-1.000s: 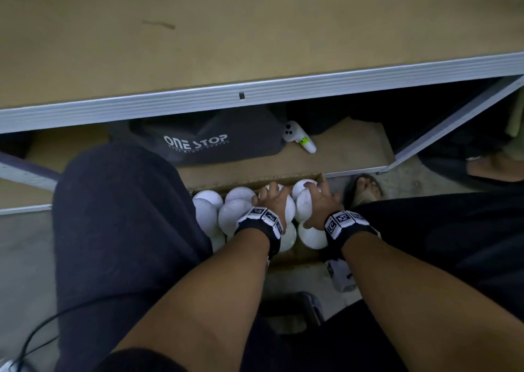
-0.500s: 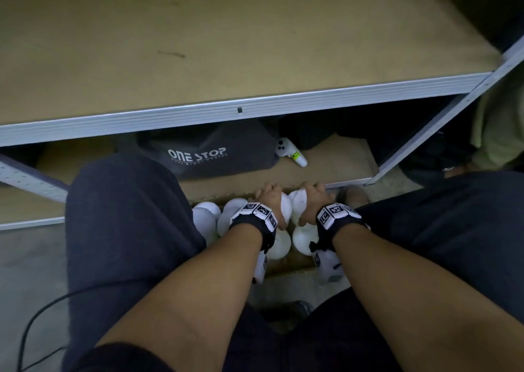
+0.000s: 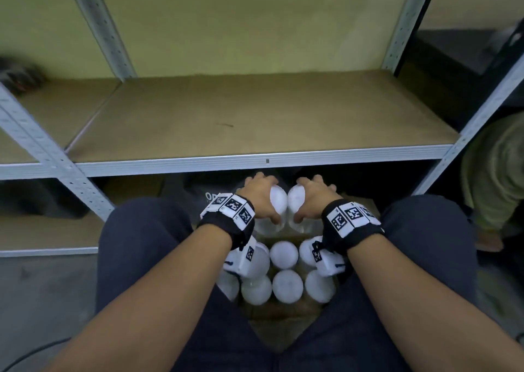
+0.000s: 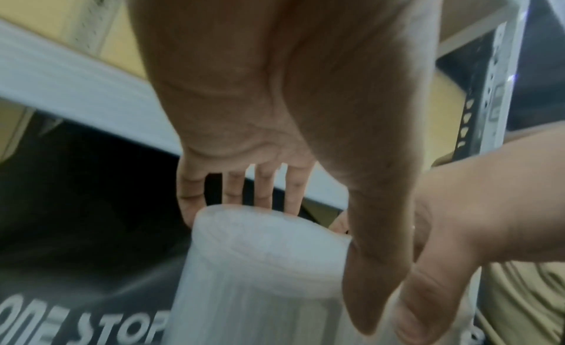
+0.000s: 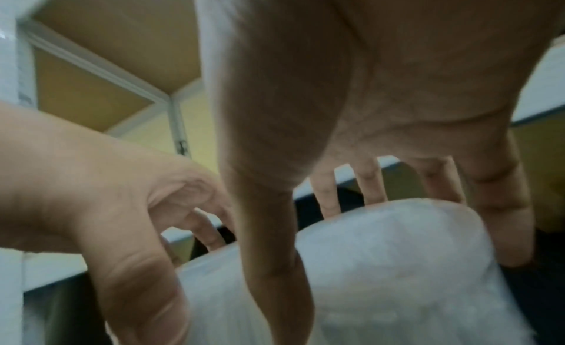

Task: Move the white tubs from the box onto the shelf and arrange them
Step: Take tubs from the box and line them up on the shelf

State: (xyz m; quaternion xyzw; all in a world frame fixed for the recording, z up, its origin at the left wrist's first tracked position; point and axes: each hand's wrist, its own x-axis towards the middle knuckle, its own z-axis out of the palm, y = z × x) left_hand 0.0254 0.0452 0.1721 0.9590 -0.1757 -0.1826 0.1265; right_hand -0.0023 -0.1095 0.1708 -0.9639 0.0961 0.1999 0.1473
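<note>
Each hand holds one white tub from above, side by side just below the shelf's front rail. My left hand [image 3: 262, 198] grips the left tub [image 3: 276, 201] by its lid, fingers on the far side and thumb on the near side; the left wrist view shows that tub [image 4: 260, 265] under the palm. My right hand [image 3: 312, 198] grips the right tub [image 3: 295, 201] the same way, shown close in the right wrist view [image 5: 382, 265]. Several more white tubs [image 3: 283, 254] stand in the cardboard box [image 3: 272, 312] between my knees. The brown shelf board [image 3: 255, 116] lies bare ahead.
A grey metal rail [image 3: 266, 160] edges the shelf, with perforated uprights at left [image 3: 56, 158] and right [image 3: 465, 141]. A dark bag with white lettering [image 4: 76, 314] sits on the lower level behind the tubs. My knees [image 3: 147, 244] flank the box.
Both hands have risen out of the box, each lifting a tub up toward the shelf's front rail. The head view has tilted up, showing the whole shelf board.
</note>
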